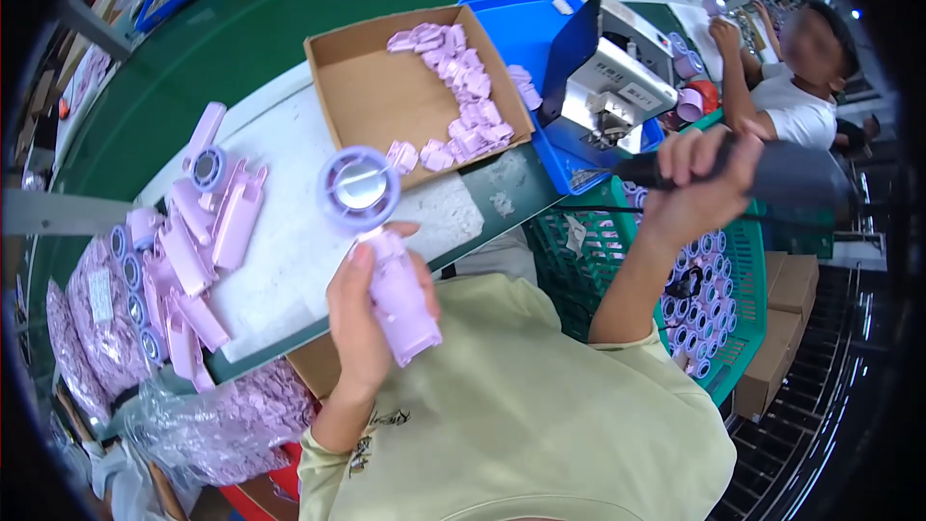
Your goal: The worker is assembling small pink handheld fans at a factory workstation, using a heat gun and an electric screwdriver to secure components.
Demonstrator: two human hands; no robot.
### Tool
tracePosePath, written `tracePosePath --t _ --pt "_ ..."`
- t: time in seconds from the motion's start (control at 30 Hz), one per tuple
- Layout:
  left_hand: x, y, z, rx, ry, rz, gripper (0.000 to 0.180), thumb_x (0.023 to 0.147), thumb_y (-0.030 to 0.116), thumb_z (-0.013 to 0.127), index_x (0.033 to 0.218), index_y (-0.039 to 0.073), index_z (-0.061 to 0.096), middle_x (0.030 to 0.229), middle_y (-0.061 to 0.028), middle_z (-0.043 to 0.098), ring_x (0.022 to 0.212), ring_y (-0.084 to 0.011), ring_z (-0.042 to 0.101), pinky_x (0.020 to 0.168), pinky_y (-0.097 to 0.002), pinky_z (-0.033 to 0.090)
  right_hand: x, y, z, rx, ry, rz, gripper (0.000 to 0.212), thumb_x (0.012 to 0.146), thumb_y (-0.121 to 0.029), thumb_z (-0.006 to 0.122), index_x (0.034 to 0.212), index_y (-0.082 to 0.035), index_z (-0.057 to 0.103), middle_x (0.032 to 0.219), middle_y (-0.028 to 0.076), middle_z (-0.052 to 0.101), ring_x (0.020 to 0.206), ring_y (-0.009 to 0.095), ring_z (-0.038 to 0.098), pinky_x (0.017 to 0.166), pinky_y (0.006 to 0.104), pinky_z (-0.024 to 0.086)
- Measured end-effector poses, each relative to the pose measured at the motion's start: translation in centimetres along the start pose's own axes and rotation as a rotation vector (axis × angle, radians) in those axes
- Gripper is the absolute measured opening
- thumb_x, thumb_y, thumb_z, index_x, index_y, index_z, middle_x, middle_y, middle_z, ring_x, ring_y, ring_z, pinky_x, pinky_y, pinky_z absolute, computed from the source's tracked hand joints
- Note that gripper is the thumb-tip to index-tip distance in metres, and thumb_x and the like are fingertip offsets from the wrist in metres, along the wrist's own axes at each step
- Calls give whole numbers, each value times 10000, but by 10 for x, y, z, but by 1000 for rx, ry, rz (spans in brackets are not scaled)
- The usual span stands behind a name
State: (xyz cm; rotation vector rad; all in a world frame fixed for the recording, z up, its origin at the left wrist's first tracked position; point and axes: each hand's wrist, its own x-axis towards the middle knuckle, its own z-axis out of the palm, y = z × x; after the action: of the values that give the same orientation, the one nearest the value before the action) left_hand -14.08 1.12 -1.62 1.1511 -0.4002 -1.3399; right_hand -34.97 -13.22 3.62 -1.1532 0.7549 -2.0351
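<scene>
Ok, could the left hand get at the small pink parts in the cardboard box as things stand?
Probably not straight away: the left hand holds a pink housing. Otherwise the way looks free: the cardboard box is open on top and the small pink parts lie uncovered.

- The left hand [359,314] is in front of the torso, closed in a grip, with its thumb [360,265] pointing up and away from the body along one side.
- The left fingers [425,283] curl round from the opposite side.
- The left forearm [345,420], bare and short in view, slants up to a wrist that looks nearly straight.
- The right hand [712,169] is raised out to the right, well apart from the left, its fingers [681,158] wrapped into a grip.
- The right forearm [632,280], also bare, slopes up and outward.
</scene>
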Motion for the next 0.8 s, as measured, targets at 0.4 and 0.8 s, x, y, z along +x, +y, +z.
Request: tracePosePath --t 0.4,0.8 --pt "22 -12 31 -66 -218 -125 463 1005 395 349 1122 -8 546 747 -68 568 541 -132 562 503 -258 449 -54 -33 50 545 -633 94 411 968 -490 416 1132 -123 501 640 2 454 458 88 415 424 234 379" --pt "14 -16 35 3 -230 -59 461 1009 386 326 1109 -5 549 727 -66 557 536 -124 551 501 -256 434 -62 -24 42 626 -634 170 416 951 -545 424 1132 -170 428 677 28 478 475 143 449 461 280 384"
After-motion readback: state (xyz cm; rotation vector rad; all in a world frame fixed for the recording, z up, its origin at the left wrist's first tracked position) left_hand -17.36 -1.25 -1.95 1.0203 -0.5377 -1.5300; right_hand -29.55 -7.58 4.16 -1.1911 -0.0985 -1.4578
